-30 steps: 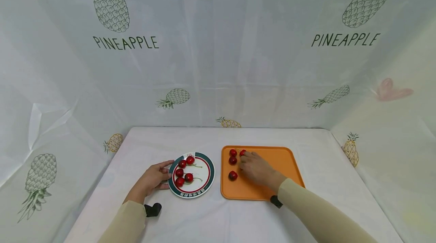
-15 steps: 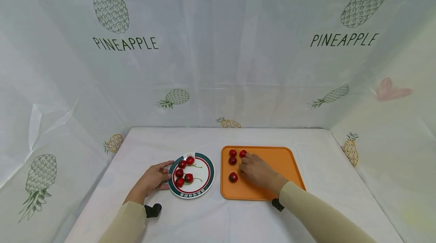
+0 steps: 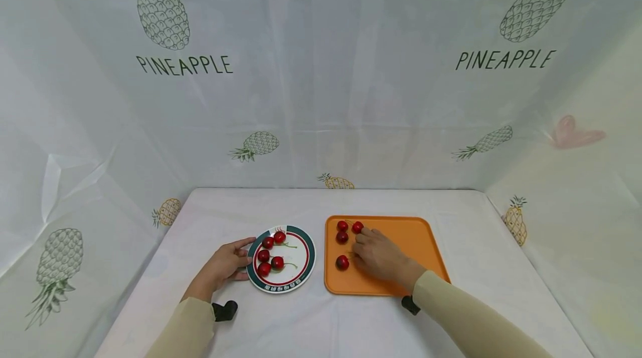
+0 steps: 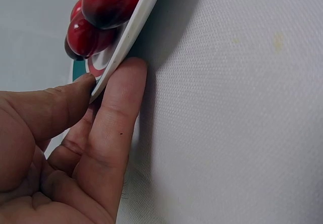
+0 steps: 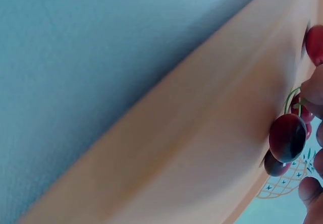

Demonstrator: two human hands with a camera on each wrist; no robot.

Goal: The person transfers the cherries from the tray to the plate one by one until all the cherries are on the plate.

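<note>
My left hand holds the left rim of a round plate with a green border. In the left wrist view the thumb lies on the rim and a finger supports it from below. Several red cherries lie on the plate's left half. My right hand is low over the orange tray, fingers curled. A dark red cherry is beside it, its green stem running to my fingertips, which pinch its end; the pinch is partly cut off in the right wrist view.
Three more cherries lie in the tray's far left corner, one of them close to my right knuckles. A white cloth covers the table. Behind hangs a pale curtain printed with pineapples.
The cherry by my right hand has shifted slightly toward me, and its stem now shows by the fingers. The right hand has barely moved; the left hand stays on the plate.
</note>
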